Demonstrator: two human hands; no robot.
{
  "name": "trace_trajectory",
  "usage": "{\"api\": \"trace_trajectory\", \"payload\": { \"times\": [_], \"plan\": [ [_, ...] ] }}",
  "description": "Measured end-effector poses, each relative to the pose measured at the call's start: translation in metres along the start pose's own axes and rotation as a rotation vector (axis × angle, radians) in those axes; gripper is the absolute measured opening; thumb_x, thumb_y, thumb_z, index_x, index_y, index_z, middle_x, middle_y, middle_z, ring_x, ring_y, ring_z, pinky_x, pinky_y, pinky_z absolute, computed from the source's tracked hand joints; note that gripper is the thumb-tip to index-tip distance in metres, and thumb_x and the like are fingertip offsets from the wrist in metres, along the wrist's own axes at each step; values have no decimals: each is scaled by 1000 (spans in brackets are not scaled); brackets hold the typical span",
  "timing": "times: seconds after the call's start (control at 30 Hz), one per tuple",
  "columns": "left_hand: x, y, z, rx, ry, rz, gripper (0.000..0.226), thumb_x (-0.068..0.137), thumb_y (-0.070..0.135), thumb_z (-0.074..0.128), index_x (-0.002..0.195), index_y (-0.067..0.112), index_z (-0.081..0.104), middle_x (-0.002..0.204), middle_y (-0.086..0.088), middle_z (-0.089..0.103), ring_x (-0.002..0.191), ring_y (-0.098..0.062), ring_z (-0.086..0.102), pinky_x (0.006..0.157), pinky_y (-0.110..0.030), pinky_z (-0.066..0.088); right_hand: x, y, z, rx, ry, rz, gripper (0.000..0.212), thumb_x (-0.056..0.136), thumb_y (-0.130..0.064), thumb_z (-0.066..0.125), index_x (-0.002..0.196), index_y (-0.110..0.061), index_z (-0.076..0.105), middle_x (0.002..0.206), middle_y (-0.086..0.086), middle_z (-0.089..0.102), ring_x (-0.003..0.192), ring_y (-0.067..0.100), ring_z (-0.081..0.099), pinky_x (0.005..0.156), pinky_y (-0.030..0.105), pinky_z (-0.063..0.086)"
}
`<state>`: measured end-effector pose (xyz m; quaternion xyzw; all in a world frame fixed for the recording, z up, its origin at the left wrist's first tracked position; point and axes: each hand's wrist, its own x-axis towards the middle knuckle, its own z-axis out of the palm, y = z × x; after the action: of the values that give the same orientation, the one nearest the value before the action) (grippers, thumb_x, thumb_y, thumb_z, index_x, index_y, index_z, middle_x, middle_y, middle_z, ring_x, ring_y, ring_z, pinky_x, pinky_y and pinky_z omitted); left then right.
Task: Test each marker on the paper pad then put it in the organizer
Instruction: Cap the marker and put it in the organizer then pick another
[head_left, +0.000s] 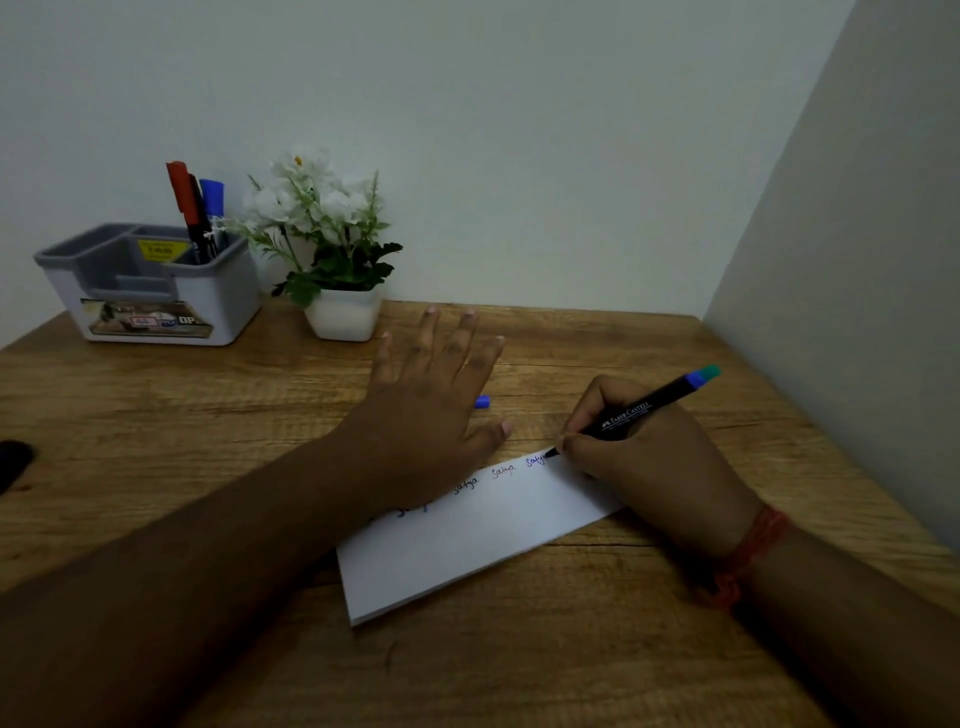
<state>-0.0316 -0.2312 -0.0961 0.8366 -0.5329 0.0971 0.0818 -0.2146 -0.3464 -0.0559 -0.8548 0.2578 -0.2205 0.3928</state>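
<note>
On paper pad (467, 545) | right hand (654, 467) grips black marker (639, 413), tip touching | left hand (431, 410) flat, fingers spread

Showing a black marker (636, 410) with blue-and-green end, white paper pad (467, 540) bearing blue and red writing, grey-and-white organizer (150, 283) holding red and blue markers (195, 208), wood-grain brown table (208, 405).

Black marker (631, 411) tilted, tip on white paper pad (467, 540); grey-white organizer (150, 291) holds markers far left
</note>
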Motion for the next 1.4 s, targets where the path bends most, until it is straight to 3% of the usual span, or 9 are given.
{"api": "trace_trajectory", "payload": {
  "times": [0.2, 0.33, 0.67, 0.8, 0.87, 0.97, 1.03, 1.1, 1.4],
  "plan": [
    [-1, 0, -1, -2, -6, -1, 86, 77, 74, 2, 153, 37, -17, 159, 7, -31, 144, -22, -34, 116, -58, -12, 2, 1, -1, 6, 0, 9, 9, 80, -11, 73, 75, -15, 66, 79, -2, 72, 74, 9, 65, 70, 32, 54],
    [0, 0, -2, -11, -11, -4, 87, 76, 75, 1, 152, 37, -17, 159, 8, -32, 145, -21, -34, 117, -58, -11, 3, 3, -3, 184, 58, 35, 7, 83, -6, 69, 78, -8, 65, 70, 2, 71, 64, 6, 63, 64, 26, 50],
    [1, -5, -12, -139, -49, 4, 87, 76, 79, 5, 153, 41, -11, 161, 13, -25, 145, -15, -33, 118, -56, -11, 6, 6, -8, 443, 19, 111, 6, 86, -4, 70, 81, -6, 67, 69, 8, 68, 69, 24, 64, 71, 38, 52],
    [2, -12, -23, -158, -55, 25, 72, 90, 71, 25, 153, 38, 19, 165, 12, 2, 151, -14, -15, 120, -55, -7, 7, 8, -13, 476, 66, 93, 6, 87, -9, 70, 82, -10, 69, 73, 5, 70, 74, 22, 67, 83, 45, 57],
    [3, -15, -27, -140, -35, 52, 54, 96, 59, 40, 144, 35, 40, 158, 11, 29, 150, -14, 10, 120, -55, 0, 7, 8, -16, 481, 105, 76, 6, 87, -10, 71, 82, -13, 69, 77, 4, 71, 77, 20, 68, 86, 46, 59],
    [3, -17, -28, -155, -4, 89, 34, 95, 47, 53, 124, 32, 60, 122, 13, 55, 114, -6, 44, 110, -42, 27, 8, 9, -19, 500, 140, 37, 13, 84, -8, 74, 82, -20, 70, 84, 5, 75, 83, 22, 72, 90, 48, 59],
    [2, -15, -28, -175, 5, 92, 26, 95, 42, 56, 117, 31, 65, 108, 12, 56, 99, -6, 47, 86, -30, 36, 8, 11, -19, 487, 118, 26, 15, 84, -9, 74, 83, -24, 73, 90, 0, 77, 88, 18, 74, 93, 47, 58],
    [2, -13, -29, -187, 19, 95, 24, 95, 40, 58, 113, 28, 67, 105, 10, 59, 95, -8, 51, 76, -28, 39, 7, 11, -18, 480, 72, 24, 17, 85, -11, 73, 87, -28, 76, 97, -5, 77, 95, 14, 74, 96, 43, 57],
    [-1, 4, -37, -409, 204, 171, 18, 93, 19, 65, 110, 19, 69, 101, 12, 62, 92, -6, 56, 79, -25, 45, 4, 10, -14, 658, -7, -36, 18, 93, 1, 60, 100, -6, 74, 105, 14, 76, 102, 27, 73, 92, 39, 56]
  ]
}}
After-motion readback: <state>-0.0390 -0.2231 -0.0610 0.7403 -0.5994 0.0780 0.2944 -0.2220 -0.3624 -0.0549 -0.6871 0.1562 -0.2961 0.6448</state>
